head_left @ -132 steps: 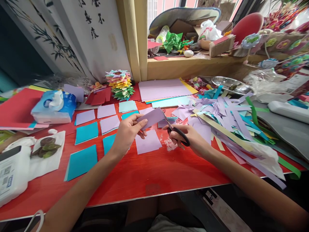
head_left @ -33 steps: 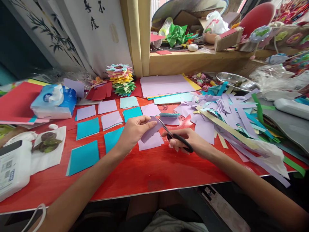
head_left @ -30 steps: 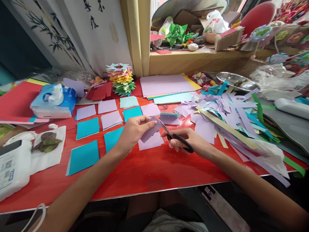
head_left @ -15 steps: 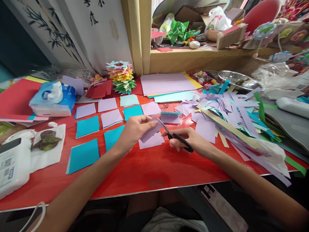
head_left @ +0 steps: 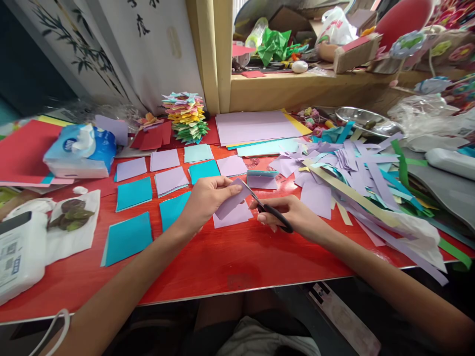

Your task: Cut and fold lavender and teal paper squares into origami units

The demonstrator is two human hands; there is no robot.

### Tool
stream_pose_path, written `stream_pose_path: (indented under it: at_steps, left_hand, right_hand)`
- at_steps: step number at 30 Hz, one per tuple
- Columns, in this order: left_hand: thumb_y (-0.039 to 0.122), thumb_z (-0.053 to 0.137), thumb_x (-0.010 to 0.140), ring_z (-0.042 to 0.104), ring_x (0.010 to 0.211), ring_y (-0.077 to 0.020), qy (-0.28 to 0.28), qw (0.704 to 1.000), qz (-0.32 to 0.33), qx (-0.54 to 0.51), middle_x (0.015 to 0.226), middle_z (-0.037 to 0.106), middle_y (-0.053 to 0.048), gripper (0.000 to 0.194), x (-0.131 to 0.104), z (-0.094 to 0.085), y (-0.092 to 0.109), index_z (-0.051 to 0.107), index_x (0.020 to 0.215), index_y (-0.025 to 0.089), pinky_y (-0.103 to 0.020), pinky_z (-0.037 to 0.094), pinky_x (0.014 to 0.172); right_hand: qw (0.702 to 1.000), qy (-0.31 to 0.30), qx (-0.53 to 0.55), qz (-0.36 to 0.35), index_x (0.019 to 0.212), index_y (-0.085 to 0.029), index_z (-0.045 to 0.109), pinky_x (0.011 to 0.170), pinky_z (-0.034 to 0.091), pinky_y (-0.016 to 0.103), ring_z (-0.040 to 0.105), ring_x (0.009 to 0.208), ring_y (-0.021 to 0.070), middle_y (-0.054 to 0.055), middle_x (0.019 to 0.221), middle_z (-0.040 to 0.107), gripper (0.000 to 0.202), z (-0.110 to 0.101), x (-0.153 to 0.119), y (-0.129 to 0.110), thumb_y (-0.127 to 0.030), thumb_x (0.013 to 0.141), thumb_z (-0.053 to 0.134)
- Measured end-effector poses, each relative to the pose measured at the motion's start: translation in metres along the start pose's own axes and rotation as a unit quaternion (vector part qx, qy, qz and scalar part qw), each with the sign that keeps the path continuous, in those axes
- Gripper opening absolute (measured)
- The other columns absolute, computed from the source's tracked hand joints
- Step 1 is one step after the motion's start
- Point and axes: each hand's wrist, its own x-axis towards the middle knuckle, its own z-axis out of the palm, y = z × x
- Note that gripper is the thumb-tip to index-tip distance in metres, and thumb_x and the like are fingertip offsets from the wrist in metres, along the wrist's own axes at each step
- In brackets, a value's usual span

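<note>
My left hand pinches a small piece of purple paper, tilted above the table. In my right hand is a pair of scissors with black handles, its fingers through and around the loops. The blades meet the upper right edge of the purple paper; whether they bite into it I cannot tell. Beneath lies a flat purple sheet, and just behind is a folded purple and blue-green paper. Left of my hands, teal squares and purple squares lie in small stacks.
Paper strips are heaped on the right of the red table. A tissue pack, a white device and dark leafy bits on tissue are at left. A folded-paper tower stands behind, near larger purple sheets.
The scissor handles have swung slightly left and up in my right hand. My left hand and the purple paper stay almost in place.
</note>
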Motion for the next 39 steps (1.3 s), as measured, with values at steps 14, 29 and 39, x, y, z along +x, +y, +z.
stream_pose_path:
  at_steps: [14, 29, 39]
  left_hand:
    - [0.043, 0.063, 0.071, 0.055, 0.057, -0.0104, -0.003, 1.0, -0.006, 0.002, 0.07, 0.065, -0.003, 0.028, -0.001, -0.0004, -0.0004, 0.064, 0.071, 0.015, -0.02, 0.04, 0.049]
    - [0.043, 0.064, 0.069, 0.054, 0.056, -0.0106, -0.02, 1.0, -0.019, 0.008, 0.07, 0.065, -0.003, 0.028, -0.0023, 0.0015, 0.0011, 0.064, 0.069, 0.016, -0.021, 0.038, 0.048]
    - [0.042, 0.064, 0.068, 0.052, 0.054, -0.0106, -0.028, 0.999, -0.023, 0.025, 0.068, 0.064, -0.003, 0.027, -0.0021, 0.0023, 0.0009, 0.065, 0.069, 0.016, -0.022, 0.037, 0.047]
  right_hand:
    - [1.0, 0.001, 0.016, -0.014, 0.095, -0.019, 0.064, 0.05, 0.033, 0.023, 0.042, 0.05, 0.007, -0.002, 0.067, 0.047, 0.025, 0.0, 0.0009, 0.0065, -0.034, 0.074, 0.064]
    - [1.0, 0.003, 0.028, -0.01, 0.087, -0.016, 0.062, 0.05, 0.031, 0.023, 0.04, 0.049, 0.0065, -0.003, 0.063, 0.047, 0.024, 0.0042, -0.0003, 0.0028, -0.035, 0.073, 0.064]
    - [1.0, 0.006, 0.021, -0.005, 0.094, -0.016, 0.064, 0.05, 0.03, 0.023, 0.039, 0.049, 0.0079, -0.004, 0.054, 0.043, 0.03, 0.0051, -0.0005, 0.0014, -0.038, 0.074, 0.064]
